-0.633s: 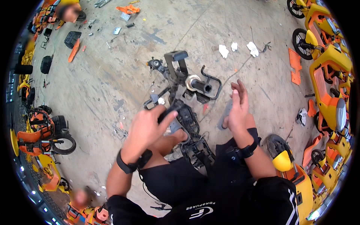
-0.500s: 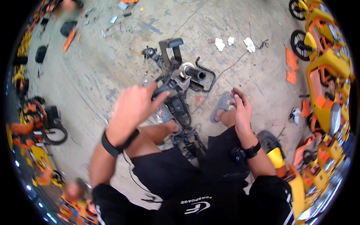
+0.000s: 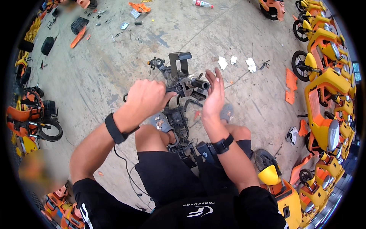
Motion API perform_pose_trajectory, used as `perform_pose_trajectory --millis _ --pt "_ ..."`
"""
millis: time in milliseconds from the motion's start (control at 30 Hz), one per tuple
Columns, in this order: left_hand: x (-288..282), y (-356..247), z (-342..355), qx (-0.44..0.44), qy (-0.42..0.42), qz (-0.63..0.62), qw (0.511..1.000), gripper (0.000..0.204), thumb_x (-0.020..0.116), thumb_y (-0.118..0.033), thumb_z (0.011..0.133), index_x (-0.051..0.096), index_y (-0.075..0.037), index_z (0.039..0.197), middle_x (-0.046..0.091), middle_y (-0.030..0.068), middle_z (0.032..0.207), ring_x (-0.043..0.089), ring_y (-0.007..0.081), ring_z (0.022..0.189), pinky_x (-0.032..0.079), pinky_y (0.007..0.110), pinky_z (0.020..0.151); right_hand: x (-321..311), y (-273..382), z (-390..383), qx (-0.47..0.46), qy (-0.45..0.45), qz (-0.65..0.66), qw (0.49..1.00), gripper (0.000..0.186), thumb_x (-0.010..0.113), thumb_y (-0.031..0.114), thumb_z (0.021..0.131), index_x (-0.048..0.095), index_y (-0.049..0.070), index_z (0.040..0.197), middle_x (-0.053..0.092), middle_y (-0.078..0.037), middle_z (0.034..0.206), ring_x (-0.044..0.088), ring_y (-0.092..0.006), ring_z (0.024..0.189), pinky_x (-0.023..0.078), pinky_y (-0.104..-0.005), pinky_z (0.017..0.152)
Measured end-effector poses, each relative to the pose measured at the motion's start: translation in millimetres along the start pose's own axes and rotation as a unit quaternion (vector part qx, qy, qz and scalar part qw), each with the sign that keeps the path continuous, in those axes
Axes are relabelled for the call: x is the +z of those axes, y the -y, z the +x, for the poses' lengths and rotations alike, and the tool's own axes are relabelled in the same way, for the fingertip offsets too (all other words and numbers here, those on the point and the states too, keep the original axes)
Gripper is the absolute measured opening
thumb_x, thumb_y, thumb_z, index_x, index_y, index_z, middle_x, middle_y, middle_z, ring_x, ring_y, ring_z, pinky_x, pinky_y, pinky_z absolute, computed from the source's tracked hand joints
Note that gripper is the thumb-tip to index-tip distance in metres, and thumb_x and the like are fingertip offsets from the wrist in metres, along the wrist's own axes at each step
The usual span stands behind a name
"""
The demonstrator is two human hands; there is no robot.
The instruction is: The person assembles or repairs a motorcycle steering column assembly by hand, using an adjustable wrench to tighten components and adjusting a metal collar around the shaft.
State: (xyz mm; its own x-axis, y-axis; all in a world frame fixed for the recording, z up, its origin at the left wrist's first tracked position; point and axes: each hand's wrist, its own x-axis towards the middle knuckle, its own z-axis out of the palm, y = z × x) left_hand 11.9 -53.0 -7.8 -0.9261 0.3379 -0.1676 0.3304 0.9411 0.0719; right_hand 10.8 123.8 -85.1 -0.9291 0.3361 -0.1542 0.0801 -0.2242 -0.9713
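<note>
A stripped black scooter frame [image 3: 178, 116] lies on the concrete between my feet, its thick steering tube [image 3: 199, 83] pointing to the right. My left hand [image 3: 146, 97] is closed round the handle of a dark wrench-like tool [image 3: 183, 90]. The head of this tool sits against the frame beside the base of the tube; its exact kind is partly hidden by my fingers. Just right of the tube's end, my right hand [image 3: 214, 95] is open, with its fingers stretched out and the palm toward the tube. Above the tube stands a black bent metal bracket [image 3: 180, 57].
Yellow and orange scooters [image 3: 324, 110] line the right side. Orange scooters [image 3: 32, 116] stand on the left, with a blurred person [image 3: 44, 170] below. White scraps [image 3: 250, 65], an orange panel [image 3: 291, 86] and a plastic bottle [image 3: 203, 4] lie on the floor.
My left hand has moved right and closed round the tool by the tube. My right hand has moved up and left to the tube's end. The whole view has shifted.
</note>
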Motion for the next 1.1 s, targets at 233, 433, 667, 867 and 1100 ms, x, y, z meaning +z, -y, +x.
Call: perform_pose_trajectory --millis 233,433,667,867,1100 --pt "-26.6 26.9 37.0 0.101 0.01 0.07 0.992 0.048 0.065 -0.049 0.076 0.064 -0.003 0.063 0.06 0.0146 0.058 0.062 0.0324 0.056 0.049 0.039 0.051 26.7 -16.0 3.4 0.046 -0.057 0.104 0.992 0.045 0.026 0.022 0.097 0.039 -0.003 0.132 0.058 -0.018 0.121 0.048 -0.0239 0.118 0.028 -0.0336 0.104" --pt "-33.0 37.4 54.4 0.142 0.047 0.068 0.986 0.049 0.069 -0.051 0.07 0.063 -0.003 0.06 0.056 0.0165 0.053 0.059 0.0347 0.054 0.047 0.04 0.052 27.3 -15.3 -1.2 0.055 -0.064 0.124 0.989 0.044 0.024 0.022 0.097 0.04 -0.001 0.131 0.058 -0.015 0.122 0.047 -0.0225 0.119 0.029 -0.0359 0.103" --pt "-42.1 22.0 58.8 0.184 0.04 0.118 0.975 0.048 0.068 -0.049 0.073 0.06 -0.003 0.062 0.053 0.015 0.049 0.057 0.0341 0.049 0.043 0.04 0.048 25.8 -14.2 1.9 0.039 -0.076 0.117 0.989 0.044 0.025 0.024 0.098 0.043 -0.002 0.128 0.059 -0.015 0.12 0.048 -0.0218 0.116 0.031 -0.034 0.101" --pt "-17.7 6.4 21.0 0.06 0.064 0.032 0.996 0.048 0.063 -0.044 0.082 0.056 -0.001 0.063 0.053 0.0191 0.05 0.057 0.0381 0.05 0.044 0.043 0.048 28.9 -14.7 -0.9 0.014 -0.078 0.13 0.988 0.041 0.025 0.02 0.098 0.045 -0.006 0.123 0.061 -0.019 0.115 0.052 -0.0241 0.111 0.032 -0.0339 0.101" --pt "4.2 -14.4 5.4 -0.033 0.069 -0.034 0.996 0.044 0.062 -0.04 0.084 0.056 0.0 0.066 0.054 0.0214 0.052 0.057 0.0401 0.052 0.044 0.047 0.048 27.5 -19.5 1.2 -0.007 -0.073 0.112 0.991 0.039 0.026 0.02 0.098 0.047 -0.005 0.12 0.062 -0.018 0.112 0.052 -0.0249 0.11 0.032 -0.0344 0.101"
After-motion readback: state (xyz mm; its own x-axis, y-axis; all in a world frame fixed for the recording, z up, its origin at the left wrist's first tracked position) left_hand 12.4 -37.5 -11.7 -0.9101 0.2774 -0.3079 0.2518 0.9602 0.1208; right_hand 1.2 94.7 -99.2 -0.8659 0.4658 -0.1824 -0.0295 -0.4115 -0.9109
